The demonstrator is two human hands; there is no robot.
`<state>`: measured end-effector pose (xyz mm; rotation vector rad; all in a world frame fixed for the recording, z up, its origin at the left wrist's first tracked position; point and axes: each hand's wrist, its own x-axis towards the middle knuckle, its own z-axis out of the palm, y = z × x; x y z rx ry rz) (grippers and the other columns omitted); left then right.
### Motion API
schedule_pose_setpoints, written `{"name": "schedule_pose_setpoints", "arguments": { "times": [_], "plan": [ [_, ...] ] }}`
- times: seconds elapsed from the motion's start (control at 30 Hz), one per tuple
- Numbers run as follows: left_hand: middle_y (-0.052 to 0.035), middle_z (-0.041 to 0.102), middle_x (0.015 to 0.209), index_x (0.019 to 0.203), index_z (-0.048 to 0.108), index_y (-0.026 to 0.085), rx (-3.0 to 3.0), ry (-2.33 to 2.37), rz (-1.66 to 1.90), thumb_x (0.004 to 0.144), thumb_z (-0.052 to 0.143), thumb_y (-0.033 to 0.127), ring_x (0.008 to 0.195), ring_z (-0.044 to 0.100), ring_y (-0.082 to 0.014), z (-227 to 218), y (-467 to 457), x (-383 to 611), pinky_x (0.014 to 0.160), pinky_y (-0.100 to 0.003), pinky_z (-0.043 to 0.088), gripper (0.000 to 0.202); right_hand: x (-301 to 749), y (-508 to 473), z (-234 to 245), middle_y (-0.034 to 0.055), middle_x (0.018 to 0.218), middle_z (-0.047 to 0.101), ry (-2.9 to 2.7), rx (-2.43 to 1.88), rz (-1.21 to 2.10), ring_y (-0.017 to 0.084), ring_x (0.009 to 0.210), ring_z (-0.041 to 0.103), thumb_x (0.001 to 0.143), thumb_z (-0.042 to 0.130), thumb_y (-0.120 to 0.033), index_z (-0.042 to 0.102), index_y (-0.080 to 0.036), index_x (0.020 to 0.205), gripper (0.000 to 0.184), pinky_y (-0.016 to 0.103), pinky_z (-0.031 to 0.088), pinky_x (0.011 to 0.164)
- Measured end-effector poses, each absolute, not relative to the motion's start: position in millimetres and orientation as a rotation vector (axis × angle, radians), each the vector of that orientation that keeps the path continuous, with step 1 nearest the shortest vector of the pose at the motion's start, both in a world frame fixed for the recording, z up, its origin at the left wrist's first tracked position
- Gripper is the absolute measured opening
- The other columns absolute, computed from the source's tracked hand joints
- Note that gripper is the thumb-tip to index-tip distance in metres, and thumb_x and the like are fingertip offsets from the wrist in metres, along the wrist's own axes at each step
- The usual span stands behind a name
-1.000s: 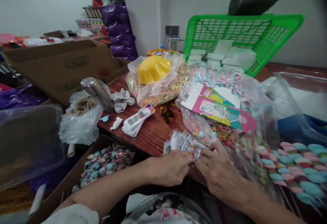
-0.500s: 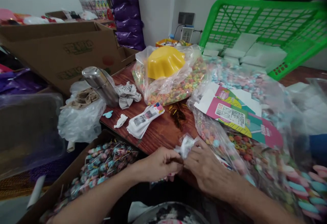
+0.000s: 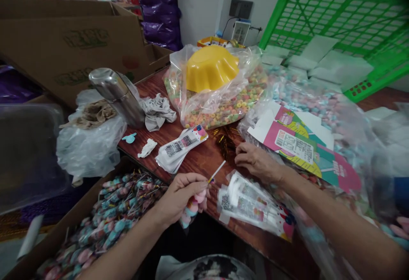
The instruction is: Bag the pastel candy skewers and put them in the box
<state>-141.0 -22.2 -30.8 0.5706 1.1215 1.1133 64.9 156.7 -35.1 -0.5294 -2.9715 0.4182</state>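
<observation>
My left hand point(image 3: 187, 192) is closed around a candy skewer point(image 3: 192, 208) of pink and blue pieces in a clear wrapper, its white stick point(image 3: 217, 171) pointing up to the right. Over the table, my right hand point(image 3: 257, 160) has its fingers curled together beside a small pile of gold twist ties point(image 3: 225, 143); whatever its fingertips hold is hidden. Between my forearms, at the table edge, lie printed clear bags point(image 3: 252, 205). Another stack of printed bags point(image 3: 180, 148) rests farther left.
An open carton point(image 3: 105, 224) of wrapped candy skewers stands lower left. Behind are a metal flask point(image 3: 118, 99), crumpled paper point(image 3: 158, 111) and a yellow bowl point(image 3: 211, 69) on a bag of ring candies point(image 3: 214, 116). A printed card point(image 3: 295, 143) and a green basket point(image 3: 319, 11) are at right.
My hands have moved apart. My right hand has left the printed bags and gone up toward the gold ties. My left hand now shows the wrapped skewer with its stick up. The view has shifted.
</observation>
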Motion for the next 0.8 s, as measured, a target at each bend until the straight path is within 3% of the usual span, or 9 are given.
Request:
{"name": "schedule_pose_setpoints", "arguments": {
  "times": [0.2, 0.33, 0.43, 0.6, 0.8],
  "plan": [
    [-0.0007, 0.061, 0.062, 0.074, 0.064, 0.012, 0.440, 1.090, 1.227, 0.075, 0.068, 0.031, 0.045, 0.057, -0.0099, -30.3, -25.6, -142.8, 0.043, -0.021, 0.044, 0.020, 74.4, 143.2, -36.4, 0.0054, 0.080, 0.058, -2.941, -0.729, 0.299, 0.016, 0.073, 0.052, 0.089, 0.043, -0.011, 0.061, -0.016, 0.085, 0.019, 0.029, 0.040, 0.069],
    [-0.0005, 0.062, 0.063, 0.072, 0.063, 0.012, 0.417, 1.072, 1.271, 0.075, 0.068, 0.029, 0.044, 0.056, -0.0097, -28.6, -22.1, -137.3, 0.042, -0.021, 0.045, 0.019, 67.2, 144.4, -36.2, 0.0064, 0.092, 0.059, -2.920, -0.739, 0.269, 0.016, 0.079, 0.054, 0.088, 0.042, -0.010, 0.064, -0.018, 0.101, 0.027, 0.027, 0.038, 0.067],
    [-0.0005, 0.062, 0.062, 0.071, 0.063, 0.012, 0.400, 1.056, 1.269, 0.073, 0.070, 0.030, 0.043, 0.056, -0.0097, -26.5, -21.2, -130.5, 0.041, -0.021, 0.045, 0.019, 56.5, 150.2, -39.3, 0.0052, 0.097, 0.060, -2.955, -0.614, 0.315, 0.015, 0.079, 0.054, 0.082, 0.048, -0.009, 0.068, -0.022, 0.094, 0.027, 0.026, 0.038, 0.067],
    [-0.0006, 0.061, 0.059, 0.070, 0.063, 0.012, 0.371, 1.065, 1.257, 0.069, 0.073, 0.031, 0.042, 0.056, -0.0103, -26.7, -23.1, -129.2, 0.041, -0.021, 0.045, 0.021, 59.7, 160.8, -38.9, 0.0073, 0.095, 0.060, -2.829, -0.655, 0.393, 0.015, 0.080, 0.056, 0.086, 0.046, -0.014, 0.068, -0.020, 0.080, 0.023, 0.026, 0.041, 0.069],
    [-0.0017, 0.064, 0.063, 0.071, 0.063, 0.012, 0.380, 1.068, 1.249, 0.071, 0.071, 0.030, 0.045, 0.058, -0.0104, -26.1, -14.6, -127.7, 0.043, -0.021, 0.046, 0.020, 76.7, 169.8, -31.6, 0.0028, 0.075, 0.064, -2.614, -0.894, 0.475, 0.014, 0.070, 0.058, 0.085, 0.046, -0.014, 0.063, -0.018, 0.081, 0.018, 0.025, 0.043, 0.066]
  ]
}}
